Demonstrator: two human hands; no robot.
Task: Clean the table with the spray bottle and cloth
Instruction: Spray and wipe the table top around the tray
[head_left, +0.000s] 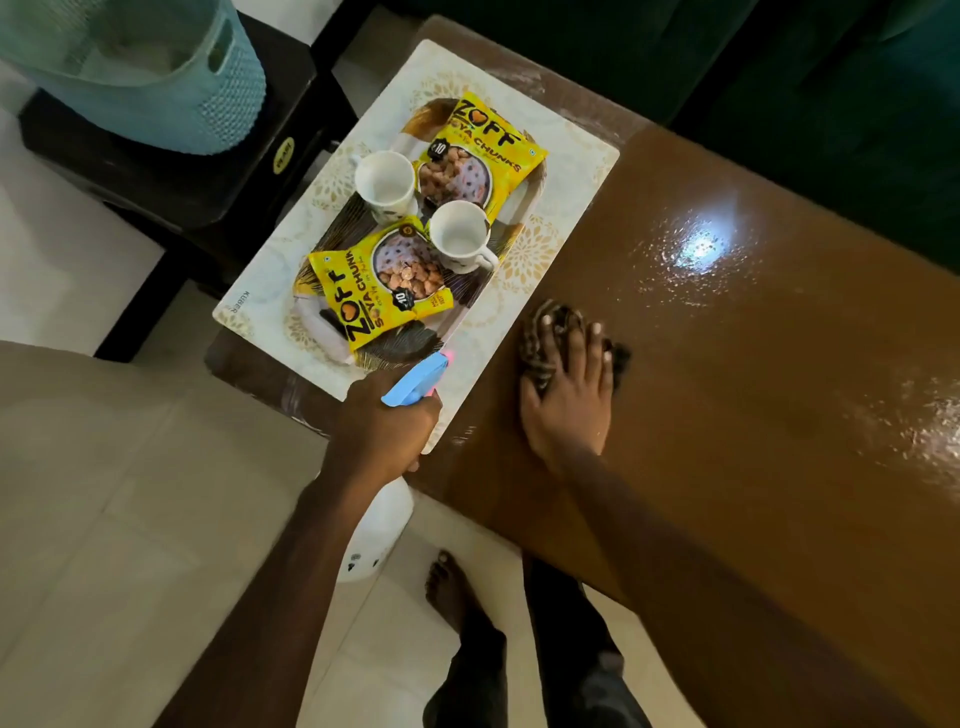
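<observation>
Two hands share the job. The left hand (384, 431) has its fingers curled tight round the neck of the spray bottle (415, 382), whose blue head points away over the mat while its white body hangs below the knuckles, off the table edge. The right hand (569, 410) lies flat with fingers spread straight, pressing the striped cloth (548, 322) onto the brown table (753, 389); the cloth bunches under and just past the fingertips.

Wiping looks to be the step in hand: a wet sheen (701, 249) glistens beyond and to the right of those fingertips, so the next move likely calls for sweeping the cloth outward through it with steady downward pressure.

Far left of the gripping fingers, a teal basket (140, 78) sits on a black stool (171, 171). Just ahead of the bottle's nozzle, a placemat (260, 291) carries a patterned tray (405, 343) with two yellow packets (478, 150) and two white cups (387, 182). That covered end cannot be wiped until these are lifted away. A green sofa (831, 78) lies beyond the table.
</observation>
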